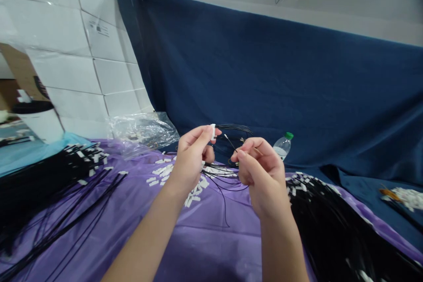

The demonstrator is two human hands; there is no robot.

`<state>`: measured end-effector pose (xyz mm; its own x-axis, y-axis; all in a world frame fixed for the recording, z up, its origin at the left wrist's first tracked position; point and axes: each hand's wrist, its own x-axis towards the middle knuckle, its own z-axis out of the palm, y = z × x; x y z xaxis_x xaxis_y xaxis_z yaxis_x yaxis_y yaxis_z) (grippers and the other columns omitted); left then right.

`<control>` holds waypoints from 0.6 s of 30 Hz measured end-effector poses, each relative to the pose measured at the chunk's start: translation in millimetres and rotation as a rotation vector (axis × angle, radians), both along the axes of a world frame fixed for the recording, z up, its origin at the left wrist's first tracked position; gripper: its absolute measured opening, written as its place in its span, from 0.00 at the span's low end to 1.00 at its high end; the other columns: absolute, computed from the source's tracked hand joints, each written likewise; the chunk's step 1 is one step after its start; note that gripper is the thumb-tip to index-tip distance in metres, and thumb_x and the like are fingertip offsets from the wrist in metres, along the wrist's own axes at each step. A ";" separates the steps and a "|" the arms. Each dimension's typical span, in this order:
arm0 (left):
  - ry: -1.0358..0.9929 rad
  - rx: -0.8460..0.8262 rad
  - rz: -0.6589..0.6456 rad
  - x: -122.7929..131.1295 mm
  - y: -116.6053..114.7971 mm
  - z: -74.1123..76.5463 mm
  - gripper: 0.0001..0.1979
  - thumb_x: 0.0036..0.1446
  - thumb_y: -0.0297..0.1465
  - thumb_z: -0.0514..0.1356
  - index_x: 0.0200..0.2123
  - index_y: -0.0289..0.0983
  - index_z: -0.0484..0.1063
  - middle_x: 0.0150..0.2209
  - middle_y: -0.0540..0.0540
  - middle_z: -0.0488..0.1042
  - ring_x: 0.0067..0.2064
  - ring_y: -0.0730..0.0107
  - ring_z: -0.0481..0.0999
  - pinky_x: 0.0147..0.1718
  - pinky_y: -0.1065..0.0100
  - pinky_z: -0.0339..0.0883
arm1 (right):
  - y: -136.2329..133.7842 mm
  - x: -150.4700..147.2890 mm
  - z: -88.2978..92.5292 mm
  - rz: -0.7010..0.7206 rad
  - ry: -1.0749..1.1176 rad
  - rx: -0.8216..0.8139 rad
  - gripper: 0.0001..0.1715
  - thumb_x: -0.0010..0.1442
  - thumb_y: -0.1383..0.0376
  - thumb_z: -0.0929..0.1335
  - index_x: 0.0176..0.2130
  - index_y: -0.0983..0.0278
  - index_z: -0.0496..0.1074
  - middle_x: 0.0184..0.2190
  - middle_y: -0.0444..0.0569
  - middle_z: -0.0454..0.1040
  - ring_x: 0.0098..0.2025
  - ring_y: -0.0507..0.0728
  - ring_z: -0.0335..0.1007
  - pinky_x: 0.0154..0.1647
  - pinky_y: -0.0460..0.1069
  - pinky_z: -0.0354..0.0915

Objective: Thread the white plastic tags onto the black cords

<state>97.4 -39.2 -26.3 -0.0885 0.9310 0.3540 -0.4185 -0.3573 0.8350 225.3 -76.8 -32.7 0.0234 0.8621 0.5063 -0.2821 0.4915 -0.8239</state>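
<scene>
My left hand point(191, 152) pinches a small white plug connector point(213, 132) between thumb and fingertips. Thin black wires point(234, 127) run out of its right side. Across from it, my right hand point(262, 165) has thumb and index finger closed on a single black wire point(234, 145), whose bare-looking tip points up and left toward the connector without touching it. More black wires hang between and below both hands; how my lower fingers hold them is partly hidden. Beneath, loose white connectors point(196, 194) lie scattered on the purple cloth point(214, 246).
Bundles of black wires with white ends lie at left point(36, 176) and right point(327, 224). A clear plastic bag point(143, 132) sits behind my left hand. A green-capped bottle point(283, 144) stands behind my right. White boxes point(66, 70) are stacked left, beside a blue curtain point(264, 70).
</scene>
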 end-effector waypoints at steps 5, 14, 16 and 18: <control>-0.021 -0.004 0.002 -0.4 0.1 -0.2 0.13 0.51 0.40 0.63 0.29 0.35 0.75 0.25 0.54 0.64 0.13 0.89 0.55 0.12 0.76 0.43 | 2.2 0.5 -2.2 0.070 0.001 0.046 0.08 0.57 0.67 0.67 0.32 0.62 0.61 0.25 0.39 0.68 0.16 0.42 0.45 0.17 0.42 0.45; -0.035 -0.005 0.001 -0.7 -0.8 1.3 0.12 0.52 0.39 0.63 0.30 0.35 0.75 0.24 0.54 0.64 0.13 0.89 0.55 0.11 0.76 0.43 | 1.8 0.4 -1.6 0.103 0.009 0.044 0.12 0.56 0.69 0.67 0.29 0.61 0.57 0.24 0.38 0.66 0.18 0.43 0.48 0.19 0.43 0.49; -0.036 -0.002 0.000 -1.1 -1.0 1.7 0.12 0.52 0.39 0.63 0.29 0.35 0.75 0.24 0.54 0.64 0.13 0.89 0.55 0.11 0.76 0.43 | 2.0 0.2 -1.9 0.110 0.010 0.047 0.12 0.56 0.69 0.67 0.29 0.61 0.57 0.24 0.38 0.66 0.18 0.43 0.48 0.19 0.43 0.49; -0.037 0.000 -0.001 -1.5 -1.1 1.9 0.12 0.52 0.39 0.63 0.29 0.34 0.75 0.24 0.54 0.64 0.13 0.89 0.55 0.11 0.76 0.42 | 1.8 -0.1 -1.9 0.117 0.013 0.044 0.11 0.56 0.69 0.67 0.29 0.61 0.58 0.24 0.38 0.66 0.18 0.43 0.48 0.19 0.43 0.48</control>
<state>95.9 -40.3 -24.3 -0.1011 0.9312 0.3503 -0.4494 -0.3569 0.8189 225.2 -75.0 -34.6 -0.0693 0.8360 0.5444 -0.3502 0.4906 -0.7979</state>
